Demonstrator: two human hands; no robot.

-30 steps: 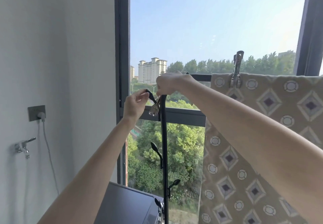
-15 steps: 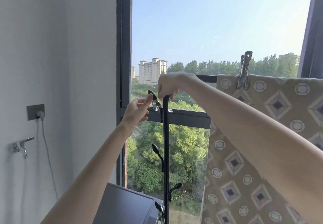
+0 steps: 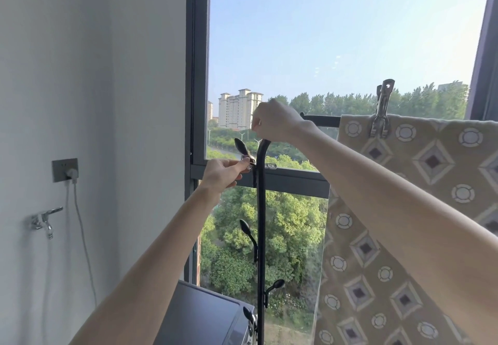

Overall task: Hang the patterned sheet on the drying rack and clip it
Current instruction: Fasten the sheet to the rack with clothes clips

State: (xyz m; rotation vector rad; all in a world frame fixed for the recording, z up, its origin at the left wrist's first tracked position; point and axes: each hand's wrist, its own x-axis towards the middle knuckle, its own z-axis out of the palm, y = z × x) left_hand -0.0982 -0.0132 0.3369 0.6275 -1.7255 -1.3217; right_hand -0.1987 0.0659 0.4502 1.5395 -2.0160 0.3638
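Steel glints just left of the black metal rack post (image 3: pixel 260 223), where the left hand (image 3: pixel 225 171) pinches a small metal clip (image 3: pixel 249 161), probably for the beige diamond-patterned sheet (image 3: pixel 431 161) draped right of the post. The right hand (image 3: pixel 273 122) curls above the post's top; its hold is unclear.

we get one head-worn wide-angle view, standing height, facing forward and roughly level at the window (image 3: pixel 323 48), near the drying rack (image 3: pixel 260 237) at centre, wall (image 3: pixel 80 75) filling left, patterned sheet (image 3: pixel 358 290) cropped at right edge
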